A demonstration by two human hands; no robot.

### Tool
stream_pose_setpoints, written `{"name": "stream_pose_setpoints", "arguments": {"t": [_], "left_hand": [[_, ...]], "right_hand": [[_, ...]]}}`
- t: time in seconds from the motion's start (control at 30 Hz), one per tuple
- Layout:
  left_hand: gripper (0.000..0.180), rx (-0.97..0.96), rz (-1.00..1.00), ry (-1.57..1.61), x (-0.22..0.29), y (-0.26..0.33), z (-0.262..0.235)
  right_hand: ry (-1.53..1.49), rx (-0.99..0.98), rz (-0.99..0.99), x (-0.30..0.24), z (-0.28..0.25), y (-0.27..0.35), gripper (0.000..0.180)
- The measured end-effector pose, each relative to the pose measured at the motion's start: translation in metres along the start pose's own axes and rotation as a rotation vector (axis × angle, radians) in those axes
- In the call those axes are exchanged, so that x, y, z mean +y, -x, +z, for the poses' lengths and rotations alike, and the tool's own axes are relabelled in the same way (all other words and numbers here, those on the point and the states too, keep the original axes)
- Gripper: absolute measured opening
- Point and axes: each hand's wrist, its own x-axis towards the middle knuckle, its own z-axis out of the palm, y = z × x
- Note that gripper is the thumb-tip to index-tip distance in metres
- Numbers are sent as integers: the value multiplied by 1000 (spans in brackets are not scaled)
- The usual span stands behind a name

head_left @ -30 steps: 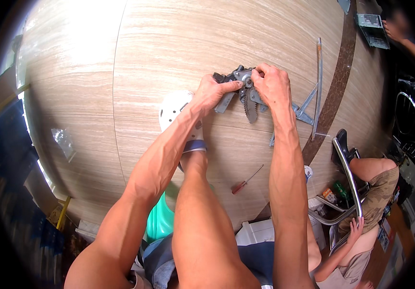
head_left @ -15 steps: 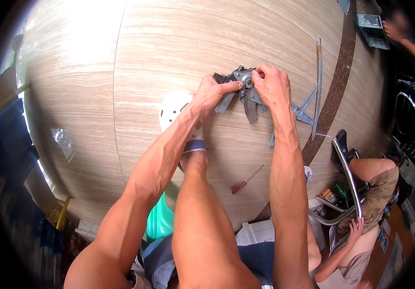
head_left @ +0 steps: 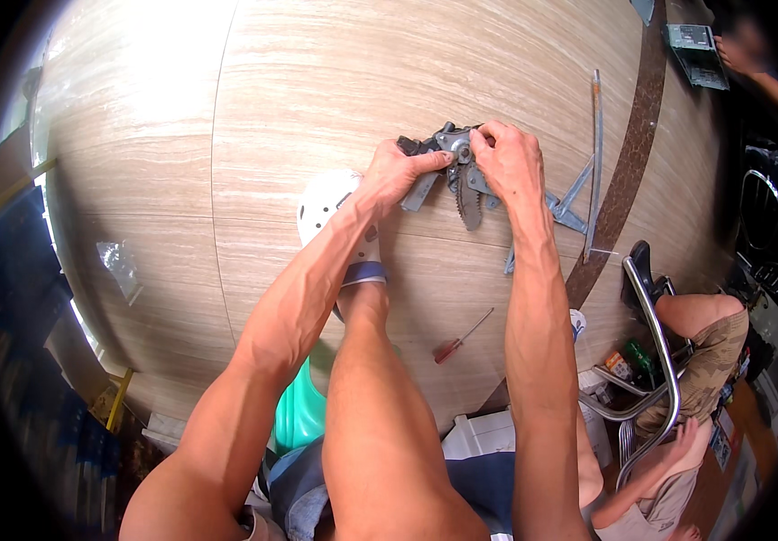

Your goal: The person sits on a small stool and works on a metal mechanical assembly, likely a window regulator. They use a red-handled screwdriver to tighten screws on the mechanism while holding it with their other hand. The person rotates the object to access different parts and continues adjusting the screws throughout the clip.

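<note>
A car window regulator [head_left: 471, 200], with grey metal plates, a toothed sector gear and long metal arms, rests on the tiled floor ahead of me. My left hand [head_left: 394, 171] is closed on the left side of its mechanism, next to a black part, the thumb pressed close to the round pivot. My right hand [head_left: 510, 162] pinches at the upper right of the same mechanism, its fingertips bent down against the plate. Whether a small piece sits between those fingertips is hidden. Beyond my right forearm, the regulator's arms and a long rail [head_left: 595, 162] extend to the right.
A red-handled screwdriver [head_left: 450, 348] lies on the floor between my forearms. My white clog [head_left: 318, 209] stands just left of the regulator. To the right are a metal-framed chair [head_left: 655, 316] and a seated person. Another person's hand is near a metal box [head_left: 699, 59] at the far right.
My hands and the regulator stay almost in place. At the right, the seated person's hand has come off the chair's metal armrest and moved lower, toward the thigh.
</note>
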Motion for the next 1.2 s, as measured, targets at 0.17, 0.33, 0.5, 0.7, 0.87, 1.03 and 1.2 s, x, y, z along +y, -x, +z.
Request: {"name": "stream_pose_setpoints", "arguments": {"t": [0.17, 0.33, 0.5, 0.7, 0.87, 1.03, 1.2], "left_hand": [[26, -11, 8, 8, 0, 0, 1], [26, -7, 5, 1, 2, 1, 1], [26, -12, 5, 1, 3, 2, 1], [26, -11, 6, 18, 2, 2, 0], [25, -47, -32, -32, 2, 1, -2], [24, -40, -28, -28, 3, 1, -1], [25, -35, -31, -40, 6, 1, -1]], "right_hand": [[-62, 21, -8, 2, 2, 2, 23], [-22, 6, 9, 1, 0, 1, 22], [-47, 22, 28, -1, 0, 3, 22], [14, -21, 51, -3, -2, 2, 23], [-5, 6, 28, -3, -2, 4, 25], [4, -7, 57, -4, -2, 2, 25], [-28, -1, 45, -4, -2, 3, 25]]}}
